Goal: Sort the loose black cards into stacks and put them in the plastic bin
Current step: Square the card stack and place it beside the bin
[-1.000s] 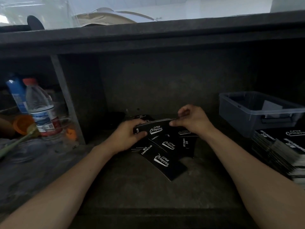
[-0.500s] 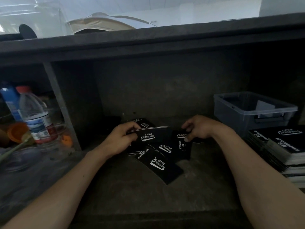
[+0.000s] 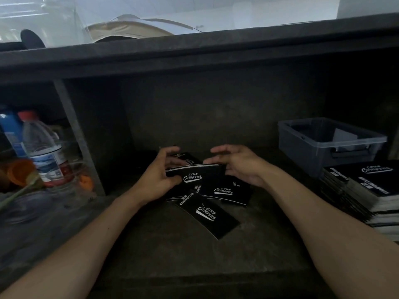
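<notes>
Gripping a small stack (image 3: 194,174) of black cards at its left end, my left hand (image 3: 158,180) has its thumb in front and fingers curled behind. My right hand (image 3: 239,165) sits at the stack's right end, fingers loosely spread, holding nothing. Loose cards (image 3: 207,214) lie fanned on the surface (image 3: 172,255) just below. The plastic bin (image 3: 302,147) stands at the right, behind taller piles (image 3: 371,186).
</notes>
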{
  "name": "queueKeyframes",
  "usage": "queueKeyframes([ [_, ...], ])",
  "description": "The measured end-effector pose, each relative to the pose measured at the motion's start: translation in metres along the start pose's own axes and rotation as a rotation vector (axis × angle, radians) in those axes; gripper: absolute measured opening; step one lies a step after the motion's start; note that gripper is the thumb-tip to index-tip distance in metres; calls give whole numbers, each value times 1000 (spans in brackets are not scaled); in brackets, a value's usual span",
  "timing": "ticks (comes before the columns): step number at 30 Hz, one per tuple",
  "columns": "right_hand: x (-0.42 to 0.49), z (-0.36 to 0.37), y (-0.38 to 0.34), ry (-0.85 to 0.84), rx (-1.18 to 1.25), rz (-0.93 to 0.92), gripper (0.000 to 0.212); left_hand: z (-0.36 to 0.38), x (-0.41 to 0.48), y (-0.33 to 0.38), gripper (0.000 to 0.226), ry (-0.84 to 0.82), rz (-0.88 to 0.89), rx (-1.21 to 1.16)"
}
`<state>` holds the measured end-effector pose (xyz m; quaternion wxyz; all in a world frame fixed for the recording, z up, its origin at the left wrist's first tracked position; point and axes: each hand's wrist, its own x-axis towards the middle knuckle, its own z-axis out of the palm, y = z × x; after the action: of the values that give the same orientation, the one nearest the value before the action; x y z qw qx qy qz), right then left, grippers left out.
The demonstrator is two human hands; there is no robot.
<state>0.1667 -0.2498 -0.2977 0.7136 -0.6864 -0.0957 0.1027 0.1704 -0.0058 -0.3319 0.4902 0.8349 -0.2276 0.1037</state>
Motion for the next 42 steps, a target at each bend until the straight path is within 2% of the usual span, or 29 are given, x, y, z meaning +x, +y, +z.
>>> queueKeyframes([
  [2, 2, -1, -4, 107, -147, -37, 24, 1, 0, 1, 46, 12, -7, 67],
  [4, 0, -6, -6, 200, -501, -97, 21, -1, 3, 4, 35, 113, -52, 118],
  [5, -2, -10, -6, 166, -683, -83, 27, -3, 5, 4, 32, 185, -89, 125],
  [7, -7, -16, -5, -11, -1003, 58, 58, -9, 8, 3, 27, 301, -141, 89],
  [9, -7, -16, -4, -91, -1138, 150, 76, -11, 8, 4, 22, 345, -158, 51],
  [12, -5, -18, -4, -5, -1055, 116, 67, -8, 6, 8, 22, 335, -141, 46],
  [16, 1, -34, -5, 207, -816, 34, 42, -12, 8, 9, 16, 381, -123, -16],
  [19, 7, -46, -4, 369, -701, 14, 31, -12, 7, 11, 13, 389, -97, -60],
  [22, 12, -52, -1, 436, -626, 13, 28, -8, 4, 11, 28, 218, -81, -36],
  [25, 14, -56, 1, 459, -576, 7, 28, -2, -1, 11, 15, -45, -74, 17],
  [31, 11, -52, -2, 526, -514, -73, 14, -1, -3, 10, 19, -105, -9, 50],
  [33, 6, -45, -5, 485, -510, -140, 14, -1, -2, 6, 21, -103, 28, 88],
  [34, 2, -40, -6, 408, -532, -156, 15, -1, -1, 4, 23, -96, 46, 110],
  [37, -6, -20, -3, 46, -689, -66, 16, 1, -1, 4, 33, -72, 44, 68],
  [38, -6, -15, -2, -23, -686, -27, 16, 1, 0, 3, 38, -71, 26, 18],
  [40, -3, -12, -3, -10, -520, 5, 28, 3, 0, 5, 46, -69, 1, -43],
  [42, 3, -19, 0, 162, -421, -70, 36, 4, -1, 7, 49, -70, 1, -36],
])
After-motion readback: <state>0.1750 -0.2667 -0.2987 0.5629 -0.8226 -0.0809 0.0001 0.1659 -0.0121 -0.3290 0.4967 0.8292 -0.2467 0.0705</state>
